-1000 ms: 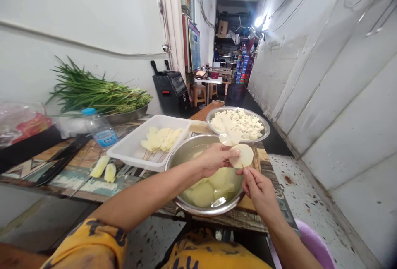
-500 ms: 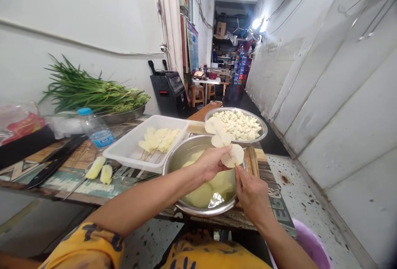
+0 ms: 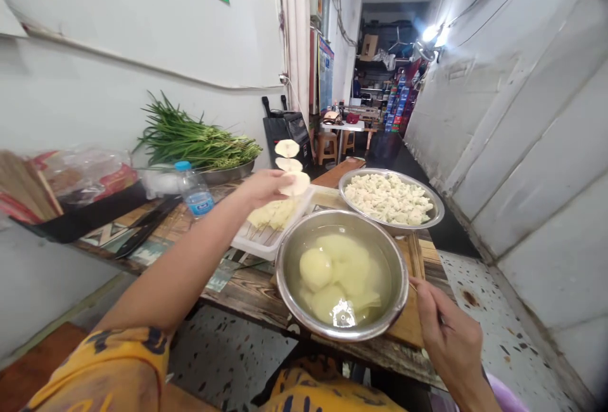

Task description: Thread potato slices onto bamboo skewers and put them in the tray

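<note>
My left hand [image 3: 266,189] is closed on a skewer of thin, pale potato slices [image 3: 287,165], raised above the white plastic tray [image 3: 260,248]. Several finished potato skewers [image 3: 273,212] lie in that tray, partly hidden by my left hand and the slices. Just right of the metal bowl [image 3: 342,334], my right hand [image 3: 449,329] is closed in a pinch, with what looks like a thin bamboo skewer [image 3: 413,283] at its fingertips. Peeled potatoes [image 3: 316,268] and loose slices sit in water inside the bowl.
Behind the bowl stands a metal basin of pale, chopped pieces [image 3: 387,198]. At the left are a water bottle [image 3: 196,191], a knife [image 3: 145,228], green chives [image 3: 199,139] and a black holder [image 3: 95,212] with bagged goods. A wooden board [image 3: 411,317] lies under the bowl.
My left hand has carried the potato skewer left, from over the bowl to above the tray. My right hand has let go of it and moved right, beside the bowl. The view has turned left.
</note>
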A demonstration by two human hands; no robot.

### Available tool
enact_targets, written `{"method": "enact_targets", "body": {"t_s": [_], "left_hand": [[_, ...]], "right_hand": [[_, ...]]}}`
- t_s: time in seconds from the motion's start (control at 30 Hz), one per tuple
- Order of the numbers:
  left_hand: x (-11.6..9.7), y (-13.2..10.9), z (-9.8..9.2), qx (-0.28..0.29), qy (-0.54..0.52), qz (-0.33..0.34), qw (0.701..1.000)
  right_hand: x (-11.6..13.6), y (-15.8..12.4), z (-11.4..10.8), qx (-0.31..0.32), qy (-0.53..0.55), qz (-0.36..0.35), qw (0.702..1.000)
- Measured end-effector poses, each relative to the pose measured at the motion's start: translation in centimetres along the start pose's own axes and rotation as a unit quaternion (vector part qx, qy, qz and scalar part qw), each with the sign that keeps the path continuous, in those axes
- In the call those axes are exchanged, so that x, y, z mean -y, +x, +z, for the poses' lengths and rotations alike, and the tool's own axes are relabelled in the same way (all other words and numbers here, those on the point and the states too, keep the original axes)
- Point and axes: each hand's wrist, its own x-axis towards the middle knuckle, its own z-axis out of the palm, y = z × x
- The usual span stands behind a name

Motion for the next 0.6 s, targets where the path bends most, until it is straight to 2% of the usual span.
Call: {"method": "enact_targets", "body": {"t_s": [0.1,0.2,0.27,0.4,0.47,0.6], "left_hand": [[0.4,3.1,-5.3,-0.007,0.131,-0.051,0.990],[2.4,5.3,-7.4,-0.001,0.219,-0.108,0.970],[4.0,6.3,-7.3,0.023,0.236,-0.139,0.962],[6.6,7.3,-5.6,0.083,0.246,-0.178,0.949],[7.2,7.4,-4.8,0.060,0.328,-0.157,0.930],[6.6,7.2,-3.9,-0.056,0.475,-0.079,0.875]], "right_hand": [[-2.1,-0.9,-0.6,0.009,-0.041,0.037,0.998],[-4.0,-1.7,-0.8,0.017,-0.065,0.070,0.995],[-5.3,-1.9,-0.8,0.023,-0.083,0.094,0.992],[-8.4,-1.4,-0.6,0.068,-0.132,0.165,0.975],[-10.3,-0.9,-0.2,0.102,-0.156,0.189,0.964],[-13.4,0.2,1.3,0.195,-0.234,0.197,0.932]]}}
